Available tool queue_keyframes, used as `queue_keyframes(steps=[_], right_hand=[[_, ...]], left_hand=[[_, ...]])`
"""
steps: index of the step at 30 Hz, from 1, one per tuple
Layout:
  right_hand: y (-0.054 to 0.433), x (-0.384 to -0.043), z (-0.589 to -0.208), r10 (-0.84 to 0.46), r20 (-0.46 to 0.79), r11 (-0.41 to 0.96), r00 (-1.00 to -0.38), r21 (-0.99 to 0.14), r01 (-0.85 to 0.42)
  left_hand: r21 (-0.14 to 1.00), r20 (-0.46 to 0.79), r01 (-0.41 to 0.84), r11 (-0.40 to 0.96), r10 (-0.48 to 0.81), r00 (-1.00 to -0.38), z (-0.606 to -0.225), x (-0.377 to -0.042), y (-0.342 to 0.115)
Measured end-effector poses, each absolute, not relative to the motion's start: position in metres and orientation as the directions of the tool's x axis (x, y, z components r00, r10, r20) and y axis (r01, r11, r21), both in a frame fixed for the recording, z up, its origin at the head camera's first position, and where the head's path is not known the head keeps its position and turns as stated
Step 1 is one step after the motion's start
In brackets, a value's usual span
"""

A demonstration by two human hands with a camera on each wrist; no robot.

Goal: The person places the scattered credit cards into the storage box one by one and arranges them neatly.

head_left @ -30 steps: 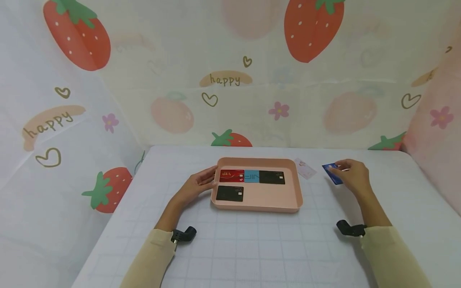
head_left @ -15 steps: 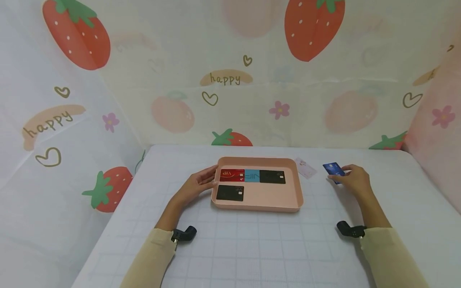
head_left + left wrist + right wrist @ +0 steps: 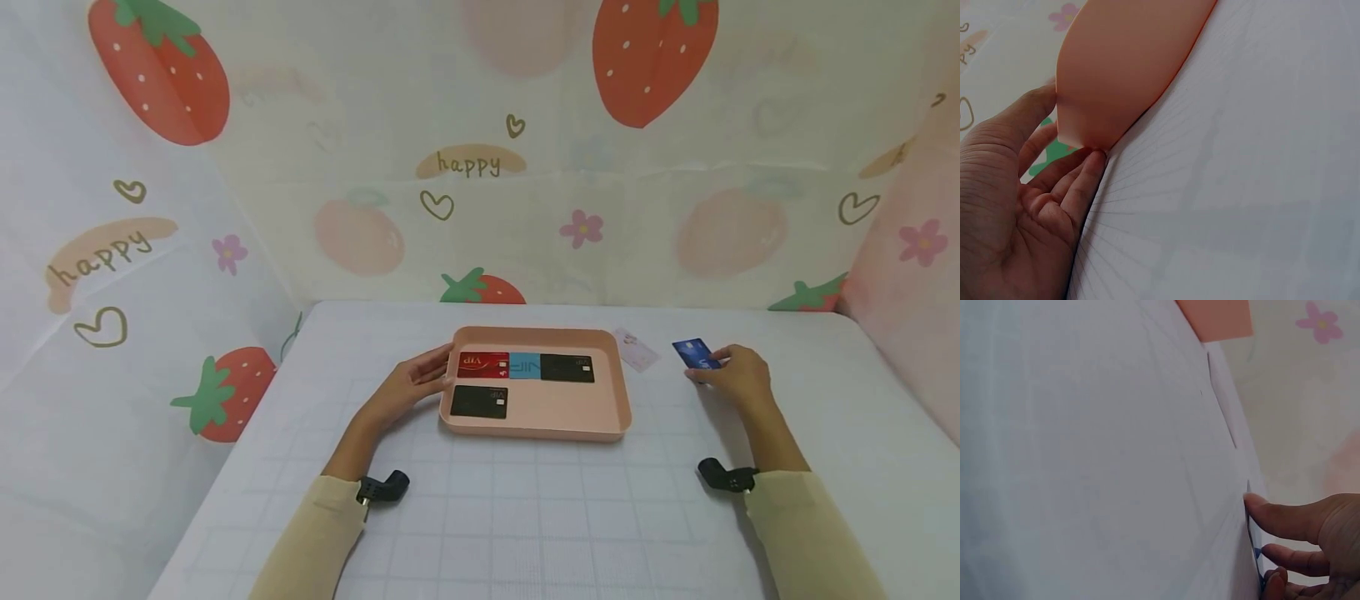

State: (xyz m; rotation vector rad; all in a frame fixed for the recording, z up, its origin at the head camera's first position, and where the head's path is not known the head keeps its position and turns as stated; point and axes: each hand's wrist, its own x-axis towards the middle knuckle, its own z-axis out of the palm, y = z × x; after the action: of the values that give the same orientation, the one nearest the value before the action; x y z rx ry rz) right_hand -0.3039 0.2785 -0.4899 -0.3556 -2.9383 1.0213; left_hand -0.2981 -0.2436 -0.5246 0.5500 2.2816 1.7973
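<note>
In the head view a pink tray (image 3: 540, 433) holds a red VIP card (image 3: 480, 365), a light blue card (image 3: 524, 366) and a black card (image 3: 567, 368) in its back row. Another black card (image 3: 478, 402) lies at front left inside it. My left hand (image 3: 408, 387) touches the tray's left end from outside; in the left wrist view its thumb and fingertips meet the wall (image 3: 1122, 62). To the right, my right hand (image 3: 738, 375) pinches a blue bank card (image 3: 695, 352) by its right side, the card tilted with its chip side showing.
A pale pink card (image 3: 636, 350) lies on the table just right of the tray's back right corner. The white table (image 3: 540, 525) has a printed grid. A patterned cloth (image 3: 480, 225) stands as a wall behind it.
The right-hand grip has shifted: the blue card was hanging lower with fingers over its face, and now more of its face shows, tilted up. The left hand and tray stay put.
</note>
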Motion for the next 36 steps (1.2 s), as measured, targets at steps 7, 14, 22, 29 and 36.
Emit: queue_keyframes(steps=[7,14,22,29,36], right_hand=[[0.2790,-0.3020,-0.4904,0.239,-0.053,0.757,-0.970,-0.616,0.220],[0.2810,-0.3027,-0.4897,0.242,-0.032,0.760,-0.970,-0.615,0.210],[0.2829,-0.3044,-0.4911,0.243,-0.027,0.783,-0.970,-0.584,0.213],[0.2815,-0.3007,-0.4849,0.221,-0.067,0.791,-0.973,-0.571,0.219],[0.2809,-0.3016,-0.4853,0.221,-0.101,0.776,-0.970,-0.584,0.237]], left_hand=[[0.968,0.094,0.180,0.177,0.409,-0.908,-0.5252,-0.2981,-0.2441],[0.967,0.092,0.178,0.181,0.401,-0.911,-0.5251,-0.2970,-0.2438],[0.967,0.081,0.167,0.193,0.392,-0.916,-0.5229,-0.2949,-0.2404],[0.964,0.075,0.167,0.206,0.391,-0.918,-0.5234,-0.2974,-0.2415],[0.958,0.068,0.170,0.231,0.391,-0.918,-0.5229,-0.2972,-0.2433]])
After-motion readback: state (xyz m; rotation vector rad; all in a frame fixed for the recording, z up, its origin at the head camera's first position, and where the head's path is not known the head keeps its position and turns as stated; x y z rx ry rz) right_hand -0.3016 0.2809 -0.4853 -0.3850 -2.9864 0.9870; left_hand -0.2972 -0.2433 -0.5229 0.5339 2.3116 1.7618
